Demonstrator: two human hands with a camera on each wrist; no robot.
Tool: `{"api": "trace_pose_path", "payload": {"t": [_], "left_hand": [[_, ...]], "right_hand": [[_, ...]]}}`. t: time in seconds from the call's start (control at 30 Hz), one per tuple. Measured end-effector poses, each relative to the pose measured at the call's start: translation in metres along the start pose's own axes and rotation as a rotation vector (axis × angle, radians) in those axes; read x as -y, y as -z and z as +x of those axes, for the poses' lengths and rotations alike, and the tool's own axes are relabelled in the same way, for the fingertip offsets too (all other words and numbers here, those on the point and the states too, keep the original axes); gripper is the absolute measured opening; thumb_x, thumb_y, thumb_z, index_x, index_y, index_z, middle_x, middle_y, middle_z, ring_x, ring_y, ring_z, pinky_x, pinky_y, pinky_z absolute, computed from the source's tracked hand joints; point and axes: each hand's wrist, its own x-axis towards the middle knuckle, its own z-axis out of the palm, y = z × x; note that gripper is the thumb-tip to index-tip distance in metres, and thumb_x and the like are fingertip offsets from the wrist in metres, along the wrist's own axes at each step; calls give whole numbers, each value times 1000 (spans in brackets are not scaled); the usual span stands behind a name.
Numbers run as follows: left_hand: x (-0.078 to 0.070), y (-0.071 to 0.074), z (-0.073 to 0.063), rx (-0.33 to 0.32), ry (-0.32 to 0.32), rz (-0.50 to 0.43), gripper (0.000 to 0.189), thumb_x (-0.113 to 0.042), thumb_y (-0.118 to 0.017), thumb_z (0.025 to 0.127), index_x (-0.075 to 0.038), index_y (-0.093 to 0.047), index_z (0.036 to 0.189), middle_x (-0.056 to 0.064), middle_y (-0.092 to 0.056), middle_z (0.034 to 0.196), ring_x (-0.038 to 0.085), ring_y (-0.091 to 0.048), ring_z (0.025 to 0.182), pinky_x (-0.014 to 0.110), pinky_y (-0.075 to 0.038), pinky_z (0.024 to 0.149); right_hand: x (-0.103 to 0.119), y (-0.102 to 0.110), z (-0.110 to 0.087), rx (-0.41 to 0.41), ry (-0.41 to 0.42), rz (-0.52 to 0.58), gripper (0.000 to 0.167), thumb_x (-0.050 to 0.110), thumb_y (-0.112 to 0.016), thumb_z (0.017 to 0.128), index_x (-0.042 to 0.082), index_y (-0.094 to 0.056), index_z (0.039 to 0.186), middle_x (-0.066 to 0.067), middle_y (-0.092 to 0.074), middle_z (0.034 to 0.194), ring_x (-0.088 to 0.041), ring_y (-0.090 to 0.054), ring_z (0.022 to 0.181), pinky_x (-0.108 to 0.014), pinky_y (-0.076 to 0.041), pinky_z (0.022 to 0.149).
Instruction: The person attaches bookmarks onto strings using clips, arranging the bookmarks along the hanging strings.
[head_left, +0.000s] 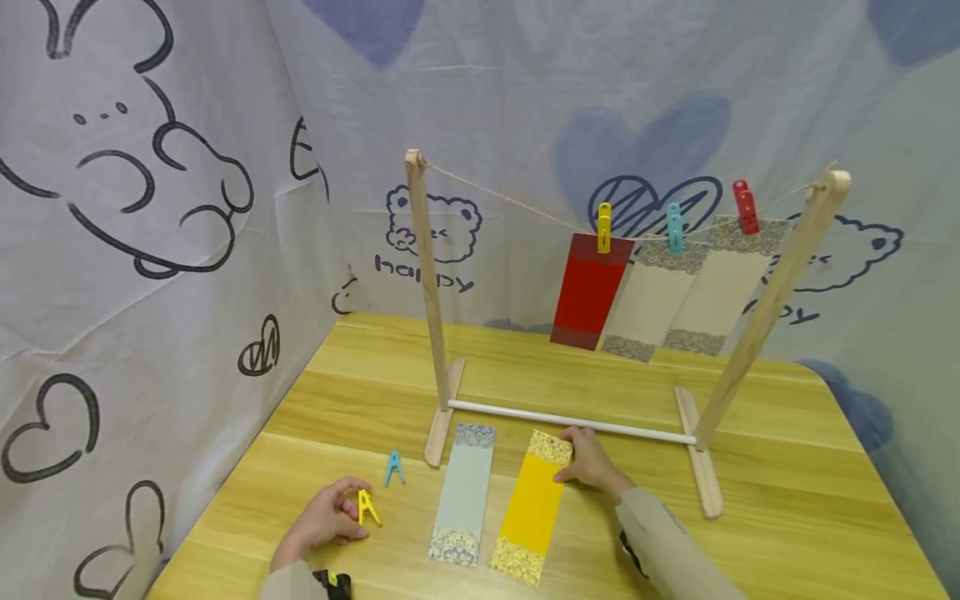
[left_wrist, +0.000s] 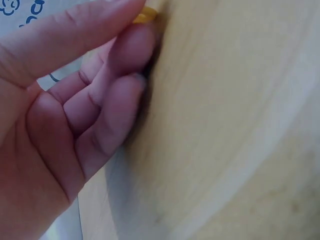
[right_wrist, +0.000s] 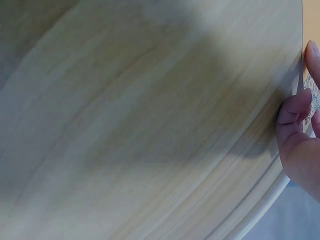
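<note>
My left hand [head_left: 326,517] pinches a yellow clothespin [head_left: 366,507] low over the table; in the left wrist view only a bit of the yellow clothespin [left_wrist: 146,15] shows between thumb and finger. A blue clothespin [head_left: 393,468] lies just beyond that hand. My right hand [head_left: 592,462] holds the upper right edge of a yellow card [head_left: 531,508] with patterned ends, thumb at its side. At the border of the right wrist view, the fingers [right_wrist: 295,107] meet the card's edge. Left of the yellow card lies a pale blue-grey card [head_left: 462,496] with lace-patterned ends.
Behind the cards stands a wooden rack [head_left: 429,283] with a white bottom bar [head_left: 570,421] and a string [head_left: 502,196]. A red card [head_left: 591,292] and two pale cards [head_left: 651,300] hang from it by yellow, blue and red clothespins. Printed cloth [head_left: 480,108] surrounds the table.
</note>
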Motion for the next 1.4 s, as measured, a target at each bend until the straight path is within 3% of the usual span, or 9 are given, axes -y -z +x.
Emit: {"api": "trace_pose_path", "payload": {"t": [0.17, 0.3, 0.47, 0.63, 0.8, 0.97, 1.2, 1.4], "left_hand": [[4, 1, 1, 16, -20, -3, 61, 10, -72, 64, 4, -46, 118, 7, -51, 73, 14, -50, 53, 22, -40, 42], [5, 1, 1, -1, -22, 9, 62, 8, -74, 63, 2, -47, 118, 10, -50, 83, 15, -49, 55, 21, -40, 42], [4, -2, 1, -27, 4, 14, 60, 8, -73, 63, 1, -49, 118, 13, -50, 97, 18, -53, 62, 24, -44, 45], [3, -2, 3, 7, -9, -17, 63, 11, -71, 64, 4, -46, 121, 11, -52, 87, 14, -49, 56, 20, -40, 43], [3, -1, 3, 41, -30, -40, 64, 9, -69, 69, 7, -41, 126, 8, -53, 78, 12, -48, 52, 19, -36, 41], [4, 0, 2, 35, -24, -31, 60, 4, -68, 73, 10, -40, 126, 6, -54, 73, 13, -52, 53, 20, -41, 43], [3, -1, 0, -20, 29, -17, 40, -3, -66, 79, 17, -49, 109, 4, -55, 77, 14, -54, 61, 24, -47, 50], [1, 1, -1, -16, 12, 12, 33, -11, -65, 81, 15, -58, 99, 4, -60, 77, 13, -53, 63, 24, -47, 54]], "right_hand": [[1, 2, 0, 18, -31, 57, 55, 1, -80, 61, -5, -49, 106, -8, -51, 80, -16, -46, 62, -31, -45, 56], [0, 3, 0, 36, -58, 113, 56, -1, -77, 64, -3, -46, 110, -7, -47, 67, -14, -42, 45, -27, -41, 38], [-1, 3, -1, 43, -72, 127, 57, -1, -77, 64, -2, -46, 112, -6, -46, 64, -13, -41, 43, -26, -40, 37], [-1, 4, -1, 43, -80, 134, 57, -1, -77, 65, -3, -46, 113, -6, -46, 65, -13, -41, 43, -27, -40, 37], [-4, 5, -1, 53, -25, 184, 52, 0, -75, 68, -6, -48, 112, -5, -45, 62, -11, -39, 42, -25, -39, 37], [-7, 5, -2, 69, 5, 291, 39, 0, -66, 78, -8, -49, 112, -3, -44, 58, -9, -37, 40, -23, -37, 37], [-3, 5, -3, 12, -83, 545, 44, -9, -61, 78, -15, -41, 117, -4, -44, 60, -17, -52, 47, -34, -51, 47], [-3, 3, -2, -36, -136, 634, 42, -13, -58, 79, -15, -40, 117, -6, -47, 65, -17, -54, 49, -37, -52, 49]]}}
